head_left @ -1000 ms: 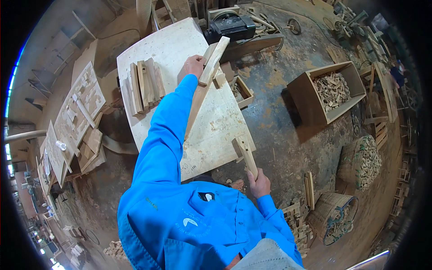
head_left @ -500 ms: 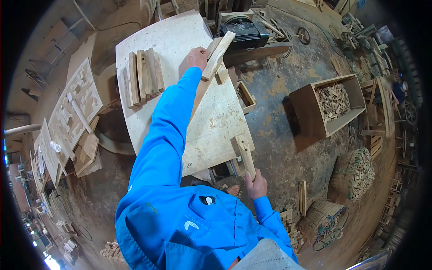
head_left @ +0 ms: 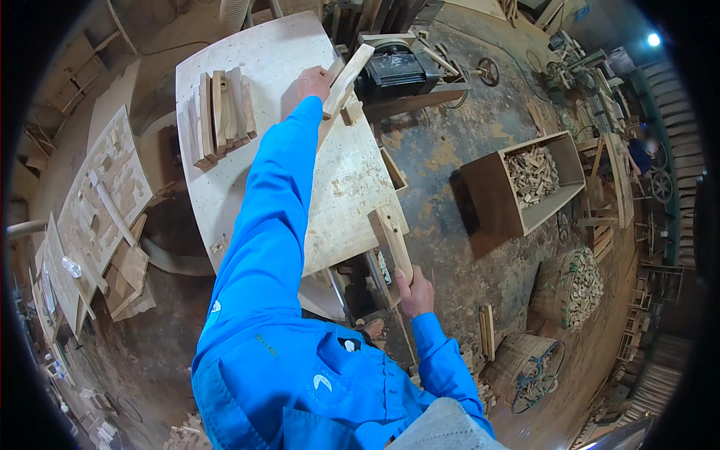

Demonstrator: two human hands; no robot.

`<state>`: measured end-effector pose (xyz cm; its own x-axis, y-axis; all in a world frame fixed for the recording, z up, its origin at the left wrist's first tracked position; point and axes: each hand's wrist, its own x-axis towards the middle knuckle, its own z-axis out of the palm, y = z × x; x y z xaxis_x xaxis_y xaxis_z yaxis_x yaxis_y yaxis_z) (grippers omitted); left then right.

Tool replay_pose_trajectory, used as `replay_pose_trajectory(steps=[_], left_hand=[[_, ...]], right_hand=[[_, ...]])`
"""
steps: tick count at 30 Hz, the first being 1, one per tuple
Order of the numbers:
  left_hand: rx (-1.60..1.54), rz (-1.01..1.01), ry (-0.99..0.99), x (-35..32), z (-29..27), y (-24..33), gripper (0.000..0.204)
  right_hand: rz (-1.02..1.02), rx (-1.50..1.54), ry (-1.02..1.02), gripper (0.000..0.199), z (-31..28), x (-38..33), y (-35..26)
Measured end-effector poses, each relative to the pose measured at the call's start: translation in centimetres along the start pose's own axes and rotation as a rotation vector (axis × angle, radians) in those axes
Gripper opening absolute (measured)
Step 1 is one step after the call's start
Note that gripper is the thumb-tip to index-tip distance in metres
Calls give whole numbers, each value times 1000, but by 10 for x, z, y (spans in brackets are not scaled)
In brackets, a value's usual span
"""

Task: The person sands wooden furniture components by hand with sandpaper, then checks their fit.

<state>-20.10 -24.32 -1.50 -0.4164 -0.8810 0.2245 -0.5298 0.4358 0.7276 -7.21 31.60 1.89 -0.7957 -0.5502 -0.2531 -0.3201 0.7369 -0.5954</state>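
My left arm stretches over the pale work table, and my left hand is closed at its far side. Whatever the fingers hold, if anything, is hidden. Just right of that hand, a light wooden bar lies slanted across the table edge, with a small wood block by it. My right hand grips the lower end of a wooden piece with dark holes at its top. The upper end of this piece rests at the table's near right corner. Several wooden strips lie side by side on the left of the table.
A black motor sits beyond the table's far right edge. To the right stand a wooden box full of small offcuts and two woven baskets of wood pieces. A sheet holding scraps is at the left.
The whole view has shifted a little, so everything appears slightly further left and up. Both hands keep about the same places against the table and the wood.
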Motion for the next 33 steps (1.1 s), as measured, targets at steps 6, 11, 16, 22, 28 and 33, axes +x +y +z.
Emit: replay_pose_trajectory(steps=[6, 11, 16, 22, 28, 33], left_hand=[[-30, -2, -31, -12, 10, 2, 24], [-58, -32, -76, -32, 11, 2, 26], [-69, -46, -66, -74, 2, 17, 27], [-82, 78, 128, -101, -24, 16, 25], [7, 346, -16, -141, -39, 37, 27], [-69, -48, -132, -163, -43, 28, 27]], right_hand=[[29, -5, -8, 43, -6, -9, 5], [16, 18, -17, 45, -9, -24, 22], [25, 11, -19, 45, -14, -45, 38], [43, -4, -70, 45, -17, -70, 56], [70, -3, -47, 45, -21, -94, 76], [44, 27, -37, 43, -22, -108, 87]])
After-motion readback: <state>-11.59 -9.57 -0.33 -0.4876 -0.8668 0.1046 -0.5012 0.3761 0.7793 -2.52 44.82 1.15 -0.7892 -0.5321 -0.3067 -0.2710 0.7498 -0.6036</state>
